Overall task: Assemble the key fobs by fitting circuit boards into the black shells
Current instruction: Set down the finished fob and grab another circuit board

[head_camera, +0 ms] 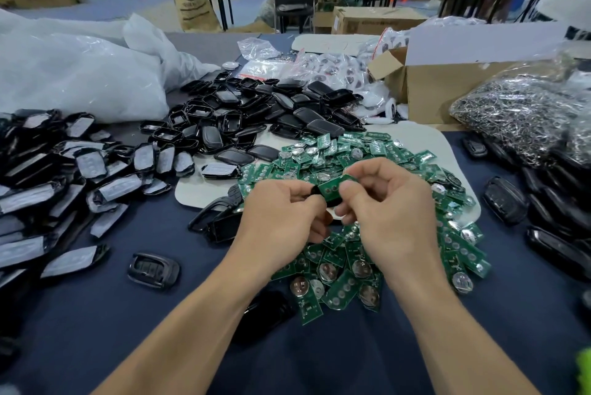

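Circuit board (336, 186): is sitting at the centre of the view, just above the green pile, and is touching a black shell; whether it is seated inside cannot be told.
Black shell (315, 194): is showing only partly between the fingers of both hands.
Left grip: the left hand (281, 212) is curling thumb and fingers round the shell's left end.
Right grip: the right hand (387, 203) is pinching the board's right end between curled thumb and forefinger.
Board pile (367, 151): is spreading under the hands toward 3 and 6 o'clock, partly over a white mat (198, 193).
Empty shells (256, 113): are heaping at 12 o'clock.
Wrapped shells (48, 177): are lying at 9 o'clock.
Lone shell (153, 270): is resting at 7 o'clock on the dark blue surface (160, 324).
Cardboard box (431, 91): is standing at 1 o'clock.
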Tool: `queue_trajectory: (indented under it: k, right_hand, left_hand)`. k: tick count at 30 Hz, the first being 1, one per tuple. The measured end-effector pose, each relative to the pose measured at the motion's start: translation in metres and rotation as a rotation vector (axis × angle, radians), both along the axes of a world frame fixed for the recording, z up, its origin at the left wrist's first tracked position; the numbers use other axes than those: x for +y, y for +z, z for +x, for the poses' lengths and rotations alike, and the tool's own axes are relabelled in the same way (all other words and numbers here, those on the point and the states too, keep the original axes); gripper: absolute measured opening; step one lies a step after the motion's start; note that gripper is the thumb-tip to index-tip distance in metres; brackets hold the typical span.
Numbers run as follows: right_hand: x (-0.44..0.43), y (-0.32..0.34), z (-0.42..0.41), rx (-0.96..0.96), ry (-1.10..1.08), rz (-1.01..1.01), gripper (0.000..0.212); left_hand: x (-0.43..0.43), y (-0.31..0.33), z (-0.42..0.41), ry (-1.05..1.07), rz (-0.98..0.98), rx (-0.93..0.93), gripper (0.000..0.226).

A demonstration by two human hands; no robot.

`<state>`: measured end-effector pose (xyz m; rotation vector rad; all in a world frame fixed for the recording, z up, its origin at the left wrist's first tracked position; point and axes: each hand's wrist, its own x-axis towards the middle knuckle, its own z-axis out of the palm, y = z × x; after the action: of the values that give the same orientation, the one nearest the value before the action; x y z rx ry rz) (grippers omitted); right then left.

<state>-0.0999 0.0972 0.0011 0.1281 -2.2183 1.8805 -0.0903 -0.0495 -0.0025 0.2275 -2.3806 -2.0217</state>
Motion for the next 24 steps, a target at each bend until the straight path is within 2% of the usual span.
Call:
queue_trajectory:
  k: [5, 8, 15, 18, 22, 24]
  right_hand:
    - [0.001, -0.001, 0.0, 0.038, -0.078, 0.09, 0.015]
    - [0.003, 0.0, -0.001, 0.038, -0.112, 0.041, 0.019]
    - [0.008, -0.004, -0.005, 0.009, -0.135, 0.062, 0.019]
    - [0.008, -0.006, -0.007, 0.018, -0.142, 0.096, 0.02]
    - [0.01, -0.008, -0.01, 0.016, -0.136, 0.082, 0.019]
    - [0.01, -0.01, -0.012, 0.009, -0.136, 0.077, 0.018]
  left_hand:
    - [0.0, 0.001, 0.0, 0.015, 0.032, 0.009, 0.014]
    - [0.0, 0.001, 0.0, 0.018, 0.032, 0.012, 0.01]
    - [0.001, -0.002, -0.001, 0.025, 0.019, 0.016, 0.01]
    - [0.0, -0.004, -0.002, 0.037, -0.009, 0.01, 0.024]
    - [0.001, -0.004, -0.001, 0.041, -0.019, 0.039, 0.01]
    - [0.001, -0.004, 0.0, 0.053, -0.019, 0.05, 0.017]
